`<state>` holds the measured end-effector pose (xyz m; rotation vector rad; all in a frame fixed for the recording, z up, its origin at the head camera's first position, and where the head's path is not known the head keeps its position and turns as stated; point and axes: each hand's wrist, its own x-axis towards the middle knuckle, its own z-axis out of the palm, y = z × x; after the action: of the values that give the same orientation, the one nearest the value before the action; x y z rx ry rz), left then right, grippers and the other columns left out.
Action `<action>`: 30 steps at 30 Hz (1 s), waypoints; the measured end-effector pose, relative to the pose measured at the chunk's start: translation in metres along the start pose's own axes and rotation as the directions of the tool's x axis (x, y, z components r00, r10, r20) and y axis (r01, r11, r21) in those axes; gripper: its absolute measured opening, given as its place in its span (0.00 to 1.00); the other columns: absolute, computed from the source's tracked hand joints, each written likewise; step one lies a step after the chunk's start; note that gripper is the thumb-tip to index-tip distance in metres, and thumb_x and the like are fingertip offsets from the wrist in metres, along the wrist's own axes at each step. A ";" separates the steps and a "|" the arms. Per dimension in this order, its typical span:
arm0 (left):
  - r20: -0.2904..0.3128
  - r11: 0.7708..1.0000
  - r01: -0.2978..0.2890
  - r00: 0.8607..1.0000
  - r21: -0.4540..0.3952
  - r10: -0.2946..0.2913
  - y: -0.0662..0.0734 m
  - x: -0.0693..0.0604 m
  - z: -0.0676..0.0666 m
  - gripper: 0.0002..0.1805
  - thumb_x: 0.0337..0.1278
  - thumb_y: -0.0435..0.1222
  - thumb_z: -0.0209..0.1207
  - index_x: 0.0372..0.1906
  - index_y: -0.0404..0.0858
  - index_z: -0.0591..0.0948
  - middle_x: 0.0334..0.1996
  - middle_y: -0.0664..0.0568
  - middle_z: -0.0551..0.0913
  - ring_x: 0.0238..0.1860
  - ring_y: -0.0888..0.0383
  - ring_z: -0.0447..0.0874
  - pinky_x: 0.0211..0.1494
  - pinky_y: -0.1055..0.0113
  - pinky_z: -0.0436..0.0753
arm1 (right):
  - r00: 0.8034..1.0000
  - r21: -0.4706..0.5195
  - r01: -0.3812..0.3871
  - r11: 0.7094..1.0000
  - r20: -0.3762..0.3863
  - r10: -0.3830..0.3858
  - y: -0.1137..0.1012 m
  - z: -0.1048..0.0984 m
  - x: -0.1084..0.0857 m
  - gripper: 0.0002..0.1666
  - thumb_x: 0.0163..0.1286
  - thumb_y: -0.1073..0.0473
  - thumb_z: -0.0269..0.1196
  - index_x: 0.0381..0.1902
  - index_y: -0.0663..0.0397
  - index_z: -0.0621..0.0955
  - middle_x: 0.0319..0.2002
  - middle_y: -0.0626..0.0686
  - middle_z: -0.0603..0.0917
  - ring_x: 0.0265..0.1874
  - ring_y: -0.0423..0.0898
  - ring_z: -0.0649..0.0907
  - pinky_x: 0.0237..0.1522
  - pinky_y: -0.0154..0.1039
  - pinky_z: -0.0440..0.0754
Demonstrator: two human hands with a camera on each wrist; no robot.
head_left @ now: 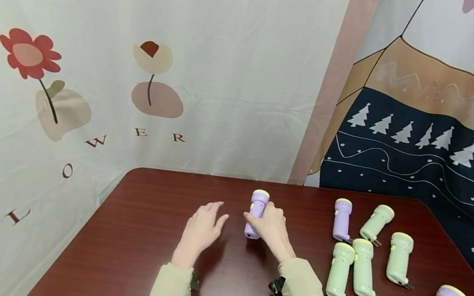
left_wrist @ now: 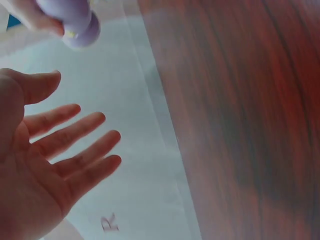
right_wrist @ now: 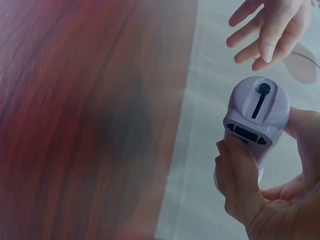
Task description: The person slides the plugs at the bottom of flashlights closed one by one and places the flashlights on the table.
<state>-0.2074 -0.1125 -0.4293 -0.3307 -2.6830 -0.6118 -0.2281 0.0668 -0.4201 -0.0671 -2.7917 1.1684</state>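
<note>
a pale purple flashlight [head_left: 257,211] is held above the dark red-brown table [head_left: 153,237], between the two hands, by the right hand [head_left: 273,227], whose thumb and fingers are clamped on its barrel from opposite sides. its smooth barrel is topped by a wider head, edged with a yellow rim [head_left: 261,191], and a small yellow button [head_left: 252,206] is set on its side. the left hand [head_left: 201,229] is held near it without touching, its fingers spread apart. by the right wrist view the end of the flashlight is revealed: a narrow black slot [right_wrist: 258,106] with a round dark end, and beside it a wide dark recess [right_wrist: 246,133]. in the left wrist view the left palm [left_wrist: 30,185] is seen. only in the head view are four green flashlights [head_left: 364,268] and two other purple flashlights [head_left: 342,219] shown, on the table's right side.
</note>
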 end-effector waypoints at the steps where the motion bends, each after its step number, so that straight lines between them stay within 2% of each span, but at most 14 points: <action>1: -0.002 1.000 0.031 1.000 0.000 -0.031 -0.004 0.000 -0.001 0.22 0.62 0.44 0.57 0.56 0.35 0.78 0.51 0.41 0.82 0.50 0.41 0.82 0.45 0.47 0.82 | 1.000 0.001 0.005 1.000 0.003 -0.005 -0.001 0.003 0.000 0.32 0.53 0.44 0.69 0.41 0.68 0.76 0.30 0.60 0.83 0.28 0.53 0.84 0.29 0.43 0.83; 7: 0.006 0.982 0.187 0.982 -0.013 -0.187 -0.028 -0.001 -0.011 0.23 0.64 0.44 0.55 0.58 0.35 0.75 0.53 0.38 0.81 0.50 0.37 0.81 0.45 0.43 0.80 | 0.999 -0.001 0.025 1.000 0.031 -0.025 -0.011 0.025 0.001 0.31 0.50 0.43 0.70 0.38 0.65 0.76 0.27 0.58 0.81 0.27 0.54 0.84 0.28 0.43 0.82; 16: 0.028 0.946 0.323 0.946 -0.031 -0.322 -0.053 -0.004 -0.025 0.25 0.66 0.45 0.52 0.61 0.34 0.73 0.56 0.38 0.79 0.53 0.36 0.79 0.50 0.42 0.78 | 0.995 0.018 0.042 0.999 0.091 -0.044 -0.038 0.057 0.003 0.32 0.49 0.43 0.71 0.39 0.65 0.76 0.28 0.58 0.80 0.28 0.55 0.84 0.30 0.44 0.82; 24: 0.021 0.932 0.360 0.933 -0.037 -0.360 -0.064 -0.006 -0.028 0.24 0.67 0.45 0.50 0.60 0.34 0.73 0.53 0.39 0.81 0.50 0.35 0.80 0.48 0.42 0.78 | 0.989 -0.013 0.065 0.998 0.131 -0.062 -0.051 0.086 0.000 0.34 0.49 0.43 0.71 0.40 0.66 0.76 0.27 0.57 0.80 0.26 0.51 0.83 0.28 0.42 0.81; 30: 0.010 0.932 0.360 0.933 -0.041 -0.359 -0.064 -0.005 -0.027 0.23 0.66 0.43 0.51 0.58 0.33 0.74 0.51 0.39 0.82 0.50 0.36 0.81 0.47 0.42 0.78 | 0.988 -0.020 0.075 0.997 0.136 -0.072 -0.057 0.103 -0.005 0.33 0.48 0.44 0.72 0.39 0.66 0.76 0.26 0.56 0.79 0.25 0.50 0.82 0.27 0.41 0.80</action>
<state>-0.2143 -0.1816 -0.4328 0.1578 -2.7552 -0.7726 -0.2354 -0.0459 -0.4517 0.1164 -2.8977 1.1621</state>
